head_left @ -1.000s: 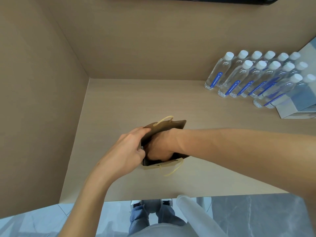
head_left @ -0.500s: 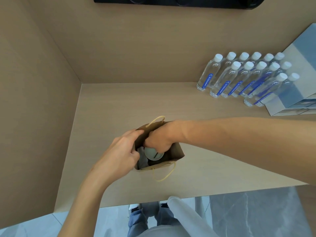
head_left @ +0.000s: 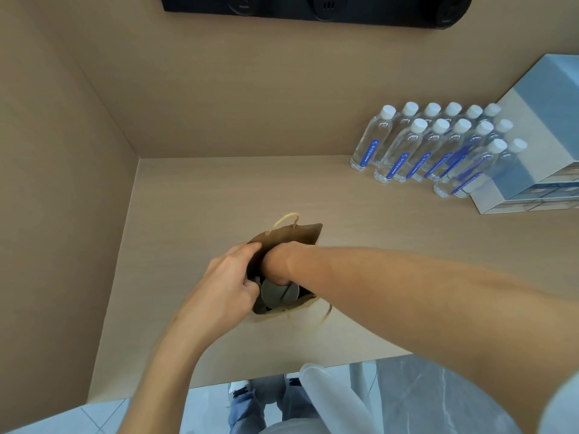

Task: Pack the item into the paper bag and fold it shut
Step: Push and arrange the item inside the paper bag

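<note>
A small brown paper bag (head_left: 297,234) with twine handles stands open on the wooden desk (head_left: 194,198). My left hand (head_left: 224,285) grips the bag's left rim and holds it open. My right hand (head_left: 277,264) reaches down into the bag from the right, its fingers hidden inside. A round grey item (head_left: 277,297) shows inside the bag, just under my right hand; whether the fingers still hold it is hidden.
Several clear water bottles (head_left: 432,148) with white caps stand at the back right, next to a stack of pale blue boxes (head_left: 532,170). Desk walls rise on the left and at the back. A black socket strip (head_left: 313,9) runs along the top.
My right hand has risen a little inside the bag, so the round grey item now shows beneath it. The view has tilted upward. My left hand keeps its grip on the rim.
</note>
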